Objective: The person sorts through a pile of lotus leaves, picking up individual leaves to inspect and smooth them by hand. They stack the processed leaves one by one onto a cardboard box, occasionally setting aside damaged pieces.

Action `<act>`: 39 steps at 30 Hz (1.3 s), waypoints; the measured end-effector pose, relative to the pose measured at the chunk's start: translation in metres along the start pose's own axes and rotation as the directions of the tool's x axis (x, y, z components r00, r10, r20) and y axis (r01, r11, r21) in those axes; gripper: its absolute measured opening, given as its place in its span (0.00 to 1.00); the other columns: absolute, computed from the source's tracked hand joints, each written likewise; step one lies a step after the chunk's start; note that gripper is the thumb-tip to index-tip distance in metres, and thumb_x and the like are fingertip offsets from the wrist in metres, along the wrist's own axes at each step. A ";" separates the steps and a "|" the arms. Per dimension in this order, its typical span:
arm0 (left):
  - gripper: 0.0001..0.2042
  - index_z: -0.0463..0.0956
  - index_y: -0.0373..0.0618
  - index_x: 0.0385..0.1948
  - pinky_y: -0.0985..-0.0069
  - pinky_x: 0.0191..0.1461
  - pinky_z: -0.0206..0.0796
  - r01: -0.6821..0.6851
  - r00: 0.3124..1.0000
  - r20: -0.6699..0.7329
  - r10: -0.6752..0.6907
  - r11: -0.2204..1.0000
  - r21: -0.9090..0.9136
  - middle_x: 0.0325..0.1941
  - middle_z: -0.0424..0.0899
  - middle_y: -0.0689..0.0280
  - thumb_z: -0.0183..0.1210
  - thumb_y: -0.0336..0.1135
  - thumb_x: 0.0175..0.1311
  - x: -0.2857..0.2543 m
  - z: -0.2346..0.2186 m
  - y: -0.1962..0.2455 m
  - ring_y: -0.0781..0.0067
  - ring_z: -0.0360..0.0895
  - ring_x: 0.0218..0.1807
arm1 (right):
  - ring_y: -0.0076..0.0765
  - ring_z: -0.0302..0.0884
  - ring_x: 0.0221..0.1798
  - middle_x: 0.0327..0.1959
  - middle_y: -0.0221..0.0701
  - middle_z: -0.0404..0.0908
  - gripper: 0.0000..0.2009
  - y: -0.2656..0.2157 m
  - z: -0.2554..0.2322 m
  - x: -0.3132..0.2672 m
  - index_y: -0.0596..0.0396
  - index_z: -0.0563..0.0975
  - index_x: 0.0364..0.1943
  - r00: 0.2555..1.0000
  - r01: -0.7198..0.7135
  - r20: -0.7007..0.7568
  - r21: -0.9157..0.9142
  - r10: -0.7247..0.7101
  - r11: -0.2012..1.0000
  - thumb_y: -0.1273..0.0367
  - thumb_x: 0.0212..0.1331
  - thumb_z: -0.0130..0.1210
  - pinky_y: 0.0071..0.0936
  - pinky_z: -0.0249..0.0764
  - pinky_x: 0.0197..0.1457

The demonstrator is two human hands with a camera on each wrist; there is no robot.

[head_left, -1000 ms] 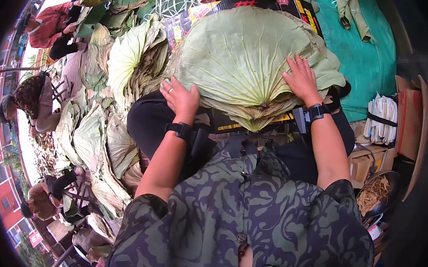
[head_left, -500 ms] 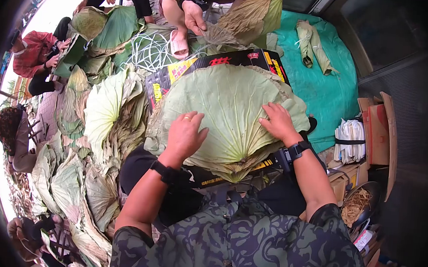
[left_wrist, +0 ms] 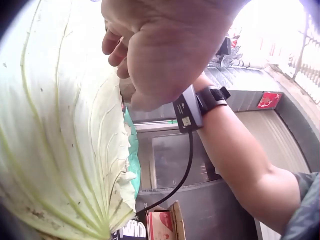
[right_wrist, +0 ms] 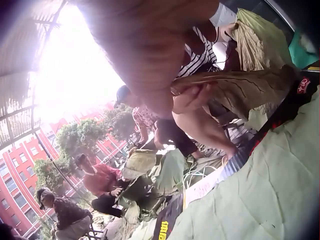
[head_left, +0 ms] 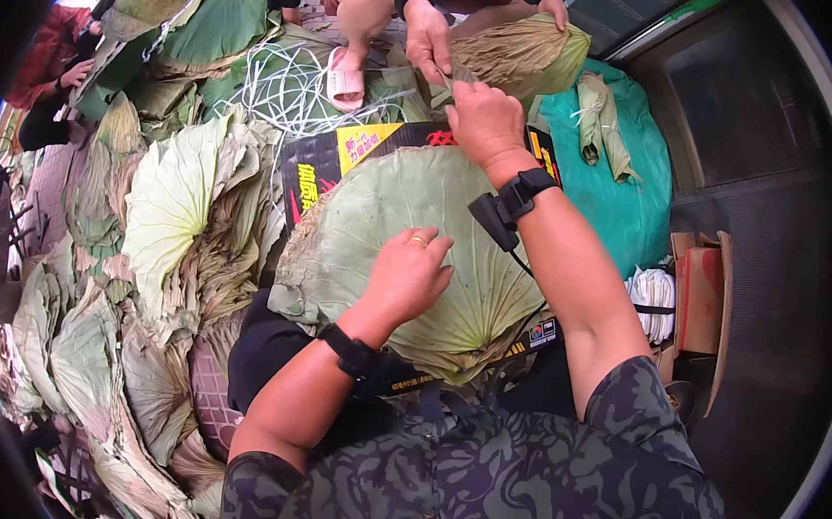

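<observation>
A stack of large, pale green dried lotus leaves (head_left: 363,193) lies on a printed black carton (head_left: 307,160) over the person's lap. The left hand (head_left: 410,276) is over the top leaf, fingers loosely bent, holding nothing. In the left wrist view the left hand (left_wrist: 160,55) appears beside that leaf's veined surface. Reaching forward past the stack, the right hand (head_left: 488,120) pinches the edge of a brownish dried lotus leaf (head_left: 508,49). Another person's hand (head_left: 428,43) grips the same leaf close by. The right wrist view shows this brown leaf (right_wrist: 250,90) stretched out beyond the right hand (right_wrist: 145,60).
More dried leaves (head_left: 173,209) spread along the left. Tangled white strapping (head_left: 288,82) lies near a pink slipper (head_left: 345,86). Rolled leaves (head_left: 599,128) rest on green sheeting (head_left: 636,217) at the right. A red carton (head_left: 700,289) stands near a glass door (head_left: 735,113). Seated people work further back.
The right hand has left the leaf stack and moved forward to the brown leaf the other person holds. The left hand has shifted inward over the top leaf. The head view has turned.
</observation>
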State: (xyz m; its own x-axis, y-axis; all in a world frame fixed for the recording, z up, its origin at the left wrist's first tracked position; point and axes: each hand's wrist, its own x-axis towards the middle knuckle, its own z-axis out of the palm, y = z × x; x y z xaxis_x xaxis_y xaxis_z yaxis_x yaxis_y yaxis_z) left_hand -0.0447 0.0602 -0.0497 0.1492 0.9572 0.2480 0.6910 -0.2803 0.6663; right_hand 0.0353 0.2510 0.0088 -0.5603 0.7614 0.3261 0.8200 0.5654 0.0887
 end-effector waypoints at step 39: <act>0.28 0.63 0.43 0.56 0.80 0.34 0.65 0.032 0.911 -0.372 -0.181 0.928 -0.371 0.36 0.68 0.61 0.51 0.20 0.46 0.006 0.035 -0.015 0.75 0.69 0.29 | 0.34 0.79 0.28 0.33 0.34 0.75 0.09 -0.046 -0.043 -0.266 0.59 0.68 0.38 0.380 -0.619 0.818 0.572 0.432 -0.539 0.70 0.56 0.51 0.23 0.74 0.23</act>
State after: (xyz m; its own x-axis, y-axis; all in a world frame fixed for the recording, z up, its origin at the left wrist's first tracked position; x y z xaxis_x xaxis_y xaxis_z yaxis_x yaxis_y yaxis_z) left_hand -0.0293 0.0729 -0.0821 -0.2520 0.8955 0.3669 0.3832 -0.2558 0.8875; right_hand 0.1516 0.0082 -0.0413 0.0456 0.7928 -0.6078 -0.1620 -0.5945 -0.7876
